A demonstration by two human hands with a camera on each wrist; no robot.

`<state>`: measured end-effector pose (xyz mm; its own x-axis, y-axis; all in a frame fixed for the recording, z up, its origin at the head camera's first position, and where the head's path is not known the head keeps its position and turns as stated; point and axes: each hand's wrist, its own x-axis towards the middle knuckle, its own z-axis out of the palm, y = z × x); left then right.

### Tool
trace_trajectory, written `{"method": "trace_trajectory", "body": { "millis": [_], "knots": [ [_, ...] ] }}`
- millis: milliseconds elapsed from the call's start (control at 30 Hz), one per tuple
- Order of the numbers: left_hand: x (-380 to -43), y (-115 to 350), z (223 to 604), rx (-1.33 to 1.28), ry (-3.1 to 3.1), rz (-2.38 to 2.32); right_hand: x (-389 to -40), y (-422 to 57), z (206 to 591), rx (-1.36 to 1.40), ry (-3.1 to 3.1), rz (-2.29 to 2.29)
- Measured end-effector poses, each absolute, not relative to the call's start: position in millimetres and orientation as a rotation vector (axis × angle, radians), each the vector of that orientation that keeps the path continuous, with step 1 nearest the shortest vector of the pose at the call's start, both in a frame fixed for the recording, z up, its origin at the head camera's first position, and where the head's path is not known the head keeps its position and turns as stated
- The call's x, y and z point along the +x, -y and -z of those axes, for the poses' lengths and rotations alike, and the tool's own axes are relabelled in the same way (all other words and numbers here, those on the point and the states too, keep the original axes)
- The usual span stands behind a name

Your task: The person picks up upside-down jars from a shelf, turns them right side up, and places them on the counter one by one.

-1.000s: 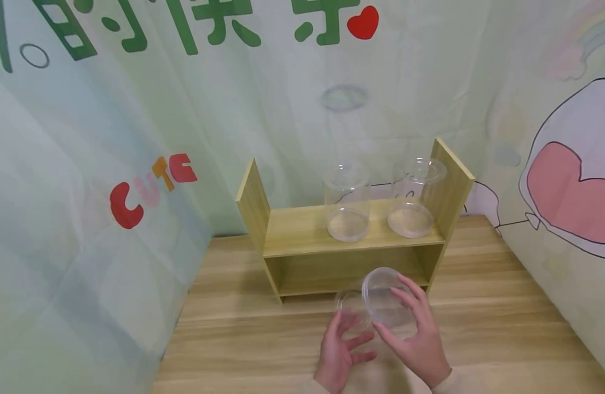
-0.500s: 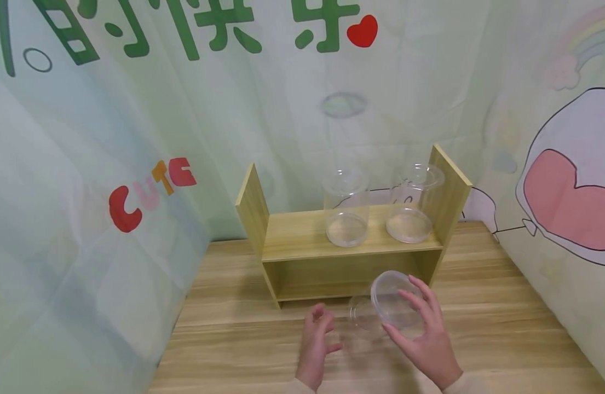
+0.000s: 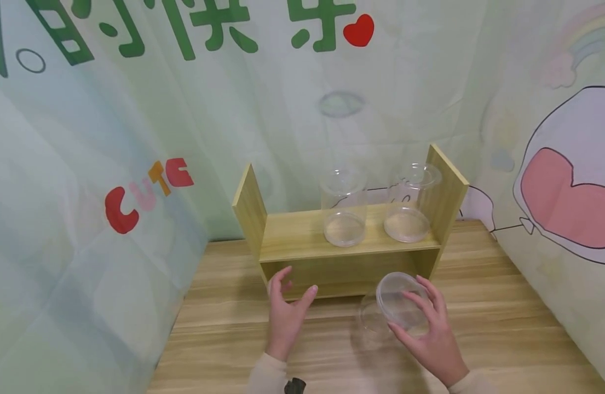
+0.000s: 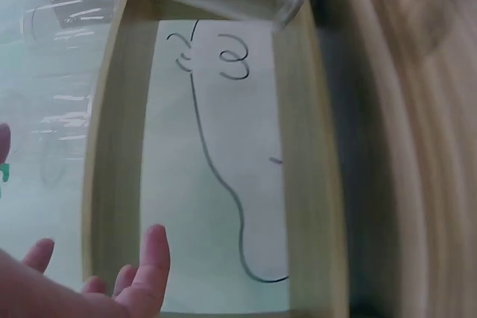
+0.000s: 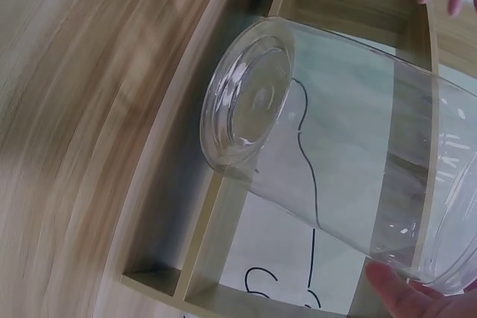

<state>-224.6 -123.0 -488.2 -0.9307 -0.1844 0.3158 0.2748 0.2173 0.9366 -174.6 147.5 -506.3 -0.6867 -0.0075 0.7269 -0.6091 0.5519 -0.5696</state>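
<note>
Right hand [image 3: 432,331] gripping clear jar [image 3: 393,301] (ringed end [image 5: 257,98] plainest from the right wrist), left hand [image 3: 284,314] fingers apart, cloth [image 3: 120,306] reading "CUTE"

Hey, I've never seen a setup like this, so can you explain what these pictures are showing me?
There's no machine here, just a person's bare left hand and right hand. The wide picture comes from a camera worn on the head; the other two come from cameras on each wrist. A wooden shelf stands on a wood-grain table, before a printed sheet. On its upper board stand one clear container near the middle and a second one near the right end. The right hand holds a third clear container, tilted; the left hand holds nothing.
</note>
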Motion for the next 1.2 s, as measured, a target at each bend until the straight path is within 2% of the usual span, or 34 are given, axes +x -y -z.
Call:
{"method": "trace_trajectory", "body": {
  "millis": [400, 867, 1200],
  "knots": [
    [-226.9, 140.4, 418.0, -0.109, 1.923, 1.651, -177.9, -168.6, 510.0, 0.42, 2.224, -1.072],
    [-265.2, 176.0, 407.5, -0.161, 1.848, 1.339, -174.2, -188.6, 516.9, 0.42, 2.287, -0.938],
    [-276.5, 182.7, 371.1, -0.298, 1.911, 1.435, -175.0, -207.3, 517.4, 0.43, 2.275, -0.901]
  ]
}}
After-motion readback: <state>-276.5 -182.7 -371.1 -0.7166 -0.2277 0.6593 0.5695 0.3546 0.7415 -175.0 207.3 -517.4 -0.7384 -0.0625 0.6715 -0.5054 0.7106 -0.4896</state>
